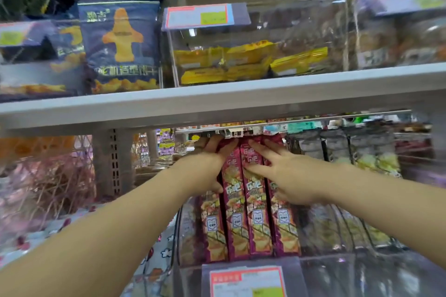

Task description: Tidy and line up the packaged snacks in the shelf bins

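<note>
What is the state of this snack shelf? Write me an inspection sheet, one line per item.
Surface: lower clear bin, under the grey shelf board.
Job's things: purple snack packs standing upright, side by side in the bin.
Clutter: grey packs to the right; too blurred to judge their order.
Grippers: left hand rests against the packs' left side, fingers reaching their tops; right hand presses their fronts with spread fingers.
Cables: nothing seen.
Surroundings: blue bag and yellow packs on the shelf above; price label on the bin front.
</note>
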Demonstrator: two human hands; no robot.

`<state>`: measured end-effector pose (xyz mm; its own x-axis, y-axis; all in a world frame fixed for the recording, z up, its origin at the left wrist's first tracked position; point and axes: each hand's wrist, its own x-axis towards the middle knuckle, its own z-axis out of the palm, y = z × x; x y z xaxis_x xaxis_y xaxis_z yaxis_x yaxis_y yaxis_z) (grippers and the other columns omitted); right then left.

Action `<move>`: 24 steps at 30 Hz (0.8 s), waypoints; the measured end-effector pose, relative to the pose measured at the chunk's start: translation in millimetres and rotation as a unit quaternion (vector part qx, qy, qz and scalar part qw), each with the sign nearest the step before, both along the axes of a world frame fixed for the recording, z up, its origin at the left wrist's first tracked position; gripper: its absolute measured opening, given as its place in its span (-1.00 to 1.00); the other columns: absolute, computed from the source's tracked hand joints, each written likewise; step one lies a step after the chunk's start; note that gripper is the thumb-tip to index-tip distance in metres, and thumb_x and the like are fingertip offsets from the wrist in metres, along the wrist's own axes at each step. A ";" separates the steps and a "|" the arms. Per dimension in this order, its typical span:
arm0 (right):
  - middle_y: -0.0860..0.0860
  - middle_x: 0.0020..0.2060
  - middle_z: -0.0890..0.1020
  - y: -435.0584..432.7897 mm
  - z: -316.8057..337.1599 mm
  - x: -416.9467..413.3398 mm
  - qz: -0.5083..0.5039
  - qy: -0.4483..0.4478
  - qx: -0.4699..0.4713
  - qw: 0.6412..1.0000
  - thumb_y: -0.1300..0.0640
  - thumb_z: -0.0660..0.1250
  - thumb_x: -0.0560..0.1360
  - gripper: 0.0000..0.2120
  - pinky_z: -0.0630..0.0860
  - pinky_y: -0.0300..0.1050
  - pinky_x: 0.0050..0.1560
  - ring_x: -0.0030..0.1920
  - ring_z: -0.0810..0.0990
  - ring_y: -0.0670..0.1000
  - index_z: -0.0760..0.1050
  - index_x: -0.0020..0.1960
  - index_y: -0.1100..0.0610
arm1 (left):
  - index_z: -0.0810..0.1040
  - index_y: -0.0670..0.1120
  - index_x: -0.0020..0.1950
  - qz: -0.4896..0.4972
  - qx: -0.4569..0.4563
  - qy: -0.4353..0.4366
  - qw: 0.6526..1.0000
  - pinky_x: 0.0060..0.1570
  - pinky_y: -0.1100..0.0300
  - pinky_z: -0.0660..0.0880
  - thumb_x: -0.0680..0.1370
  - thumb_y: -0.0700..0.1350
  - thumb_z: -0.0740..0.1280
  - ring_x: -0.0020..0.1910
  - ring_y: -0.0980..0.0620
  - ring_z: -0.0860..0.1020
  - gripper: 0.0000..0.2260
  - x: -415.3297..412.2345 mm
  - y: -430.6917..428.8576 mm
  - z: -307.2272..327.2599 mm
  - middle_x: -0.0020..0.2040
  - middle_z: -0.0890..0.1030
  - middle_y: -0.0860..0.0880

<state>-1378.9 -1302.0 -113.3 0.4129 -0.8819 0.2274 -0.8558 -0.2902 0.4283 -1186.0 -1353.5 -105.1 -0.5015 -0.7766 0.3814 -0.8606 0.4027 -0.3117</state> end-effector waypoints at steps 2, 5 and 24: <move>0.01 0.48 -0.39 -0.5 -2.9 0.4 -0.004 0.003 0.005 1.000 0.08 0.23 0.57 -0.25 0.09 0.16 0.46 0.51 -0.29 0.16 -0.21 0.53 -0.14 | -0.24 0.08 0.55 -0.001 -0.003 -0.007 1.000 0.38 -0.06 0.29 0.43 0.02 0.47 0.49 -0.16 0.06 -0.01 -0.8 2.8 -0.6 0.53 -0.13 -0.03; -0.01 0.49 -0.38 3.2 -2.8 -0.4 -0.006 0.003 0.008 1.000 0.02 0.26 0.56 -0.24 0.09 0.19 0.45 0.51 -0.29 0.15 -0.20 0.53 -0.14 | -0.28 0.13 0.53 0.002 0.008 0.000 1.000 0.40 -0.08 0.26 0.43 0.06 0.47 0.51 -0.16 -0.01 0.01 1.2 6.5 1.2 0.53 -0.18 0.00; -0.11 0.16 0.53 65.7 -2.2 -113.4 -0.110 -0.137 -0.123 0.977 -0.04 0.19 0.56 -0.67 0.51 -0.05 -0.01 0.14 0.52 -0.02 0.39 0.32 -0.17 | 0.04 0.21 0.51 -0.146 -0.034 0.004 0.989 0.32 0.00 0.27 0.61 0.05 0.17 0.38 -0.02 0.26 -0.49 -82.4 65.7 -0.9 0.47 0.17 0.08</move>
